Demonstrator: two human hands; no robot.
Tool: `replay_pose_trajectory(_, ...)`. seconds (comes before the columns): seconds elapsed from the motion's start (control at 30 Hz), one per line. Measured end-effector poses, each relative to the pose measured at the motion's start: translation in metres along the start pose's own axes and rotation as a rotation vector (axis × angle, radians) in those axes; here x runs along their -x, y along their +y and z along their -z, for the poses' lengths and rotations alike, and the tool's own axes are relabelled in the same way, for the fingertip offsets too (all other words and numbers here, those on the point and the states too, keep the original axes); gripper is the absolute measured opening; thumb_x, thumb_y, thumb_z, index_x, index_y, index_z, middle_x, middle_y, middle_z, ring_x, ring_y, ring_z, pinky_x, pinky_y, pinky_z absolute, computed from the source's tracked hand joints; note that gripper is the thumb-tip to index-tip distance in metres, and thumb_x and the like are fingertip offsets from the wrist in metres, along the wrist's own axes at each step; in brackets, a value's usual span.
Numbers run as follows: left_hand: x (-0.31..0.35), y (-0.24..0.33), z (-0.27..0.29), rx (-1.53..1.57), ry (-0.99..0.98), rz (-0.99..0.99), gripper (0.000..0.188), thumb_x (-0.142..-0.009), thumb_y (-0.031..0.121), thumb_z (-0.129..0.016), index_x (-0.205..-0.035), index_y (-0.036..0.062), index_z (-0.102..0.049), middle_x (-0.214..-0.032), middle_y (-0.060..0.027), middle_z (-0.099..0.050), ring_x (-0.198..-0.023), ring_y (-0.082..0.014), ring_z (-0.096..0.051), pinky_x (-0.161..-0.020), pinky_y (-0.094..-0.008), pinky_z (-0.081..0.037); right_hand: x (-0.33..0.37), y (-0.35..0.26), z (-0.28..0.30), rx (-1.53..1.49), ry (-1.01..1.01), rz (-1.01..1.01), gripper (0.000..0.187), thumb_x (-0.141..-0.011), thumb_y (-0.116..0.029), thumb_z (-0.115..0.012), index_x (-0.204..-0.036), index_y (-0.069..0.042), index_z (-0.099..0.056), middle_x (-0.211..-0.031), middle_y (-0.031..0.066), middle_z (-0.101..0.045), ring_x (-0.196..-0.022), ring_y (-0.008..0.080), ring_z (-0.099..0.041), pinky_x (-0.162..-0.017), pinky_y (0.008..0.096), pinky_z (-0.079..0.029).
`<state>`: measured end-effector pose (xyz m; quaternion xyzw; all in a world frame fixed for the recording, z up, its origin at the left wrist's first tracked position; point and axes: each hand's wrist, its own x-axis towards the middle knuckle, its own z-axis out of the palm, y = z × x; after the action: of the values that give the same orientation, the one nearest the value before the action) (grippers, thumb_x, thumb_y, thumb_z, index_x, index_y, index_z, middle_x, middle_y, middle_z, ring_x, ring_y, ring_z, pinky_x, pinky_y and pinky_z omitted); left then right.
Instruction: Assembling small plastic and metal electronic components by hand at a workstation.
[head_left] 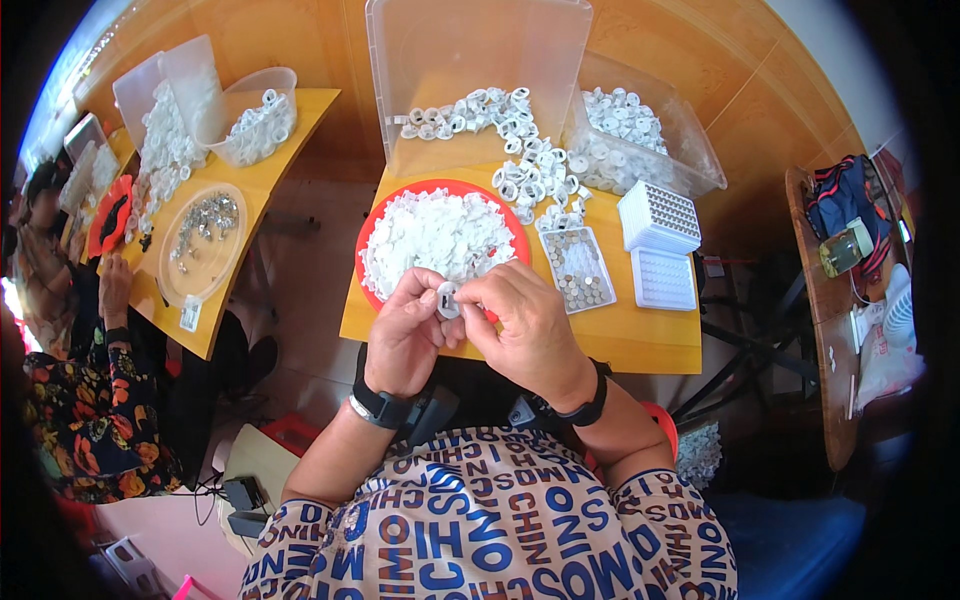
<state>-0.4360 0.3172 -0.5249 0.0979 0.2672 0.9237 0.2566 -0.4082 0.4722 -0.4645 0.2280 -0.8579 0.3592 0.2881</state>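
Note:
Between my two hands is a small round white plastic part [449, 301] with a dark slot in its middle. My left hand [405, 335] grips it by the edge, thumb and fingers closed on it. My right hand [525, 318] pinches at its right side; whether those fingertips hold a smaller piece cannot be made out. Just beyond my hands sits a red round tray [366, 262] heaped with small white plastic pieces [435, 235]. Right of it lies a white shallow tray [603, 262] with several small round metal discs [580, 285].
White ring-shaped parts [535, 175] lie behind the red tray, beside a clear bin [690, 150] of similar parts. White slotted trays [662, 222] are stacked at right. A clear lid [480, 60] stands upright at the back. At left, another person [100, 400] works at a second table [290, 135].

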Motion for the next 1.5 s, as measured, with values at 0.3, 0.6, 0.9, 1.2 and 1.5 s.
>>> replay_pose_trajectory(0.3,0.003,-0.004,-0.007,-0.226,0.087,0.000,0.014,-0.095,0.019,-0.053,-0.102,0.0064,-0.050,-0.087,-0.0033,-0.059,-0.070,-0.0110,-0.056,-0.064,-0.0231,-0.045,0.005,-0.002,-0.003,0.154,-0.068,0.037,0.018,-0.073,0.005,-0.065,-0.083,-0.006,-0.057,-0.074,0.0082,-0.057,-0.069,0.0279,-0.057,-0.061,0.0374,-0.046)
replay_pose_trajectory(0.6,0.005,-0.007,-0.011,-0.240,0.071,0.034,0.014,-0.096,0.021,-0.052,-0.100,0.0080,-0.050,-0.083,-0.0038,-0.059,-0.067,-0.0104,-0.054,-0.060,-0.0227,-0.042,0.003,0.012,0.010,-0.478,-0.242,-0.466,0.012,-0.078,0.001,-0.068,-0.082,-0.001,-0.057,-0.075,0.0054,-0.064,-0.066,0.0147,-0.063,-0.060,0.0271,-0.049)
replay_pose_trajectory(0.9,-0.006,-0.009,-0.003,-0.038,0.017,-0.010,0.015,-0.098,0.022,-0.050,-0.101,0.0072,-0.048,-0.088,-0.0106,-0.062,-0.068,-0.0143,-0.057,-0.060,-0.0242,-0.045,0.003,0.048,-0.005,-1.014,-0.192,-0.732,0.016,-0.086,-0.002,-0.065,-0.100,-0.002,-0.057,-0.085,0.0033,-0.063,-0.077,0.0093,-0.062,-0.070,0.0228,-0.050)
replay_pose_trajectory(1.2,-0.005,-0.003,0.022,0.208,-0.054,-0.026,0.018,-0.097,0.020,-0.052,-0.106,0.0047,-0.049,-0.098,-0.0144,-0.062,-0.091,-0.0250,-0.065,-0.078,-0.0297,-0.055,-0.008,0.068,-0.025,-1.514,0.152,-0.963,0.031,-0.085,-0.002,-0.062,-0.115,-0.010,-0.056,-0.096,0.0040,-0.064,-0.088,0.0155,-0.062,-0.082,0.0319,-0.051)
replay_pose_trajectory(1.5,-0.005,0.001,0.029,0.278,-0.074,-0.027,0.019,-0.098,0.017,-0.049,-0.111,0.0033,-0.050,-0.103,-0.0136,-0.062,-0.098,-0.0258,-0.065,-0.084,-0.0321,-0.055,-0.019,0.070,-0.042,-1.517,0.240,-0.982,0.031,-0.085,-0.001,-0.062,-0.115,-0.009,-0.056,-0.090,0.0038,-0.061,-0.083,0.0147,-0.060,-0.079,0.0310,-0.051)
